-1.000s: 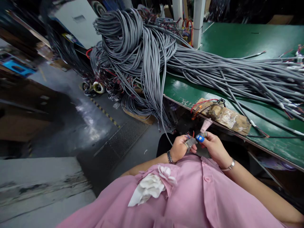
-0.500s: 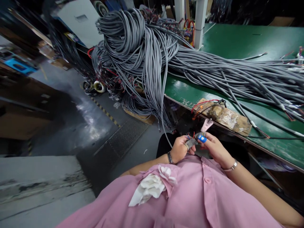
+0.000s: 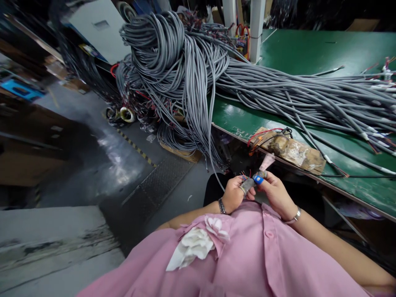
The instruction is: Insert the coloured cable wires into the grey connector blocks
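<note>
In front of my pink shirt, my left hand (image 3: 232,197) is closed round the end of a grey cable, with a grey wrap on its thumb. Thin red and blue wires (image 3: 243,177) fan out above those fingers. My right hand (image 3: 276,194) meets it from the right, thumb and forefinger pinched at the wires; its thumb wears a blue band and its forefinger a grey covering. The exact grip point is hidden between the fingertips. One grey cable (image 3: 211,142) hangs from the pile toward my left hand.
A big heap of grey cables (image 3: 161,45) lies over the green bench (image 3: 309,49), many stretching right with stripped ends. At the bench edge sits a taped wooden block (image 3: 297,152) with red and black wires. A pink tag-like piece (image 3: 267,161) hangs below it. White posts (image 3: 256,31) stand behind.
My right hand has shifted slightly left, closer to my left hand. The left hand stays nearly in place. The view has turned a little.
</note>
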The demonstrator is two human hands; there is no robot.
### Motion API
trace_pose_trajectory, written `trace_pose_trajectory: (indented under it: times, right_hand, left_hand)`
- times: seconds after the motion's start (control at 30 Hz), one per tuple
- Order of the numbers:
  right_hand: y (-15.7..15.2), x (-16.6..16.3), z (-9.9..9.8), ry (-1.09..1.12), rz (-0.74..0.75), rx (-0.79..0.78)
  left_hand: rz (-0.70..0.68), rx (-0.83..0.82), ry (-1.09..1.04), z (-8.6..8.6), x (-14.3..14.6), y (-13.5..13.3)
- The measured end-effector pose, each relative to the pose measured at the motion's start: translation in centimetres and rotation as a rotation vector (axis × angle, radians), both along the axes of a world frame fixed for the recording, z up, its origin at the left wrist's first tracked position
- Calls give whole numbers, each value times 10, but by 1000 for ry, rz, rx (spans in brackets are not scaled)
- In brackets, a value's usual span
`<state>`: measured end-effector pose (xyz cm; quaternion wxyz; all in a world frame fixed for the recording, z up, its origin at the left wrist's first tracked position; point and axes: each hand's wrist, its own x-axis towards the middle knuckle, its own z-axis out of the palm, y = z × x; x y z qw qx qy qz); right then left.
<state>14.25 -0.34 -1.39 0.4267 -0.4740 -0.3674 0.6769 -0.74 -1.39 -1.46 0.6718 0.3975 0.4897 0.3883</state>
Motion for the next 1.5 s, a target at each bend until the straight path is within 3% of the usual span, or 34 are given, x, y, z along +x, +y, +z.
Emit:
trace_pose_trajectory:
  times: [0.3,0.53,0.8,1.0,1.17,1.27,1.4,1.5]
  right_hand:
    - [2,14,-10,226,30,-129]
    - [5,12,-5,219,58,-122]
    - [6,12,-13,164,-4,-77]
    - [6,12,-16,303,52,-139]
    - [8,9,-12,376,82,-127]
    - [8,9,-12,368,37,-113]
    - [8,14,-19,362,-32,-222]
    - [6,18,-20,340,6,-274]
  left_hand:
    - [136,-47,-61,-7,0,-1]
    - [97,-22,-65,-5,0,0]
    - [73,-35,-68,-7,0,0]
    - [94,-67,-198,-13,1,1]
    - [-14,-100,-271,-16,2,1]
    - [34,-89,-240,-18,1,1]
    - [97,-47,-153,-20,-1,0]
    - [104,-21,-108,-18,-1,0]
